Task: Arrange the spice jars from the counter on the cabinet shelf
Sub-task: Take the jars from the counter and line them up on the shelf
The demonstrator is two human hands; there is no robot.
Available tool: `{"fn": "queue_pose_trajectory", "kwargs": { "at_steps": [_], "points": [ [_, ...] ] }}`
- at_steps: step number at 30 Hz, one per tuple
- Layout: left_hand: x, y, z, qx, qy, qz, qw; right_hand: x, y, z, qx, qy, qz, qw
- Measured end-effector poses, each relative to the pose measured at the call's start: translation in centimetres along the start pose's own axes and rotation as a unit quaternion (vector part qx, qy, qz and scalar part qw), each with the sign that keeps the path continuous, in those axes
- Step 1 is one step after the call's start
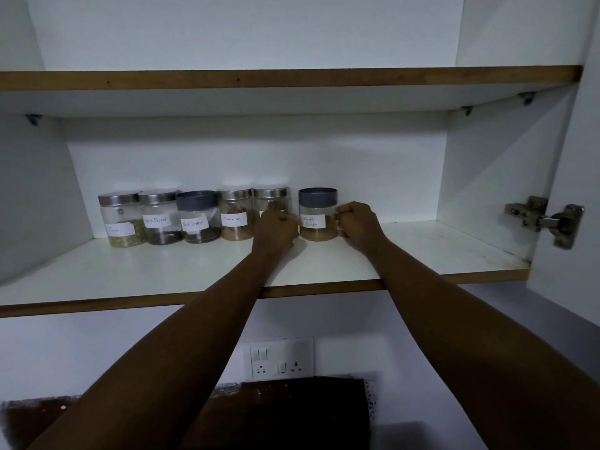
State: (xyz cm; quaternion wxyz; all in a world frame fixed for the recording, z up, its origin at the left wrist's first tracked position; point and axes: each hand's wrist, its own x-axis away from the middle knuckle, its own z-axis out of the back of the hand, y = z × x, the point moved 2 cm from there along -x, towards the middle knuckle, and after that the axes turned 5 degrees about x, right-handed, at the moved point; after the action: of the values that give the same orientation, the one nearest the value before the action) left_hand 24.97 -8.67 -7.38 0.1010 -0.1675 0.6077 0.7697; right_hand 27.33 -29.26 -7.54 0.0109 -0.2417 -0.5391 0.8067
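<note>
Cabinet shelf carries a row of six spice jars. Coriander jar, dark lid, stands upright at right end of row, w/ small gap to next jar. My left grip & right grip curl round coriander jar's sides.

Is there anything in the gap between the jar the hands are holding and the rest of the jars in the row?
Only the left hand. It sits in the gap between the coriander jar and the silver-lidded jar at the end of the row. The right hand holds the jar's other side. The shelf shows nothing else in the gap.
</note>
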Motion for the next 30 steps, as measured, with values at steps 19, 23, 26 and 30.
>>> {"fn": "queue_pose_trajectory", "kwargs": {
  "at_steps": [19, 23, 26, 30],
  "points": [
    [-0.40, 0.07, -0.35, -0.068, -0.035, -0.004, 0.997, 0.55, -0.33, -0.14, 0.016, -0.039, 0.014, 0.999],
    [-0.42, 0.01, -0.27, -0.064, -0.024, -0.003, 0.998, 0.46, -0.34, 0.07, -0.011, -0.028, -0.010, 1.000],
    [-0.36, 0.07, -0.26, -0.068, -0.021, -0.007, 0.997, 0.63, -0.52, -0.03, -0.022, -0.029, -0.007, 0.999],
    [-0.36, 0.14, -0.40, -0.086, -0.037, 0.001, 0.996, 0.78, -0.67, 0.09, -0.018, -0.037, -0.013, 0.999]
  ]
}}
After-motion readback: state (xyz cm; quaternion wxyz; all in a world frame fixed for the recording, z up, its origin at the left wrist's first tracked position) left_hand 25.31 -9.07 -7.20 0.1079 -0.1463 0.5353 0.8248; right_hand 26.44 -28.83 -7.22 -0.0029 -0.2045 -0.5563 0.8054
